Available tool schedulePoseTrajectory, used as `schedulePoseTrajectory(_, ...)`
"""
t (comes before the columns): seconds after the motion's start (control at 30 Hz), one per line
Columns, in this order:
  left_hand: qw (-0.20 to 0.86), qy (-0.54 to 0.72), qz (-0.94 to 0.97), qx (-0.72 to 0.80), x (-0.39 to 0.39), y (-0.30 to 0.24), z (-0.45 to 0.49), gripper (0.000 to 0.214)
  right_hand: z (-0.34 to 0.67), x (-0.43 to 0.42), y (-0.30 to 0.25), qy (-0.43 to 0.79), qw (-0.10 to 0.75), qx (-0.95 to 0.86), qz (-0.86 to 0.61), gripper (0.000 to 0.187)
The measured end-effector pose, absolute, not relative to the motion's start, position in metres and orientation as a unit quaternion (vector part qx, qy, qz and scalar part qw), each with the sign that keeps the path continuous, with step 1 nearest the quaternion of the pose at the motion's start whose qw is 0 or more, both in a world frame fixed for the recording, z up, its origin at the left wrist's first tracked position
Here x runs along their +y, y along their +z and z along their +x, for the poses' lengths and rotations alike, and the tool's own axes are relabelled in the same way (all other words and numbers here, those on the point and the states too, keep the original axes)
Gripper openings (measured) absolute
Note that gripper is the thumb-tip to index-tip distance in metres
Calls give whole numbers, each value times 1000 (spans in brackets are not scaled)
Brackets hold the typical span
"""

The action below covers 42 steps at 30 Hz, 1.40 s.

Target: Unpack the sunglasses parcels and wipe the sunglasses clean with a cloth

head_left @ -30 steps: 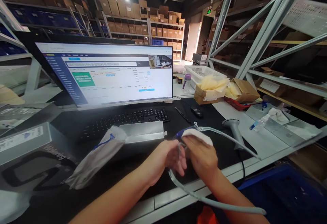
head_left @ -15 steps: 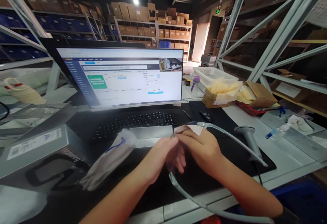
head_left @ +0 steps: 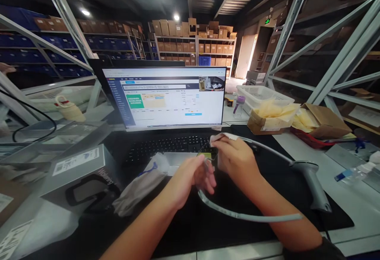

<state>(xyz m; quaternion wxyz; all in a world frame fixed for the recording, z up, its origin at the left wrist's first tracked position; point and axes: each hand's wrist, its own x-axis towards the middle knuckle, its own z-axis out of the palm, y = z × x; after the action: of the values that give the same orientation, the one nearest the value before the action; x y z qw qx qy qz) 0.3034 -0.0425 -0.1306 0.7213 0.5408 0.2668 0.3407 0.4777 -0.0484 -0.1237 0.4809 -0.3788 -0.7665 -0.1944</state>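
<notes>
Lens area of the glasses [head_left: 208, 158] mostly hidden between left hand [head_left: 190, 179] & right hand [head_left: 234, 161]; can't tell where fingers grip the frame. White cloth [head_left: 222, 136] only partly shows above right-hand knuckles. Both forearms cut off at bottom edge. Monitor [head_left: 169, 97] text too small to read. Keyboard [head_left: 166, 147] lower rows covered by the hands & a grey pouch [head_left: 139, 185]. Grey box [head_left: 80, 173] label print blurred. Scanner [head_left: 311, 183] cable runs out of frame bottom right. Far shelf cartons [head_left: 190, 38] too small for detail.
</notes>
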Motion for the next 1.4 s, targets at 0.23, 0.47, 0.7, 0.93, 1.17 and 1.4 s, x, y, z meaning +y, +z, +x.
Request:
schedulePoseTrajectory(0.23, 720, 339, 547, 259, -36, -134, 304, 54, 471, -47, -123, -128, 495, -801, -312, 22)
schedulePoseTrajectory(0.47, 730, 335, 538, 256, -33, -136, 306, 55, 473, -45, -124, -147, 503, -772, -359, 24)
schedulePoseTrajectory(0.7, 736, 337, 527, 259, -31, -137, 307, 55, 474, -47, -128, -252, 460, -733, -433, 26)
schedulePoseTrajectory(0.93, 708, 351, 559, 253, -36, -136, 306, 52, 465, -53, -128, -158, 506, -769, -357, 23)
schedulePoseTrajectory(1.17, 692, 367, 563, 262, -37, -132, 303, 49, 480, -52, -125, -270, 493, -687, -461, 27)
schedulePoseTrajectory(1.4, 689, 379, 570, 237, -40, -129, 298, 46, 456, -59, -129, -80, 592, -725, -343, 24)
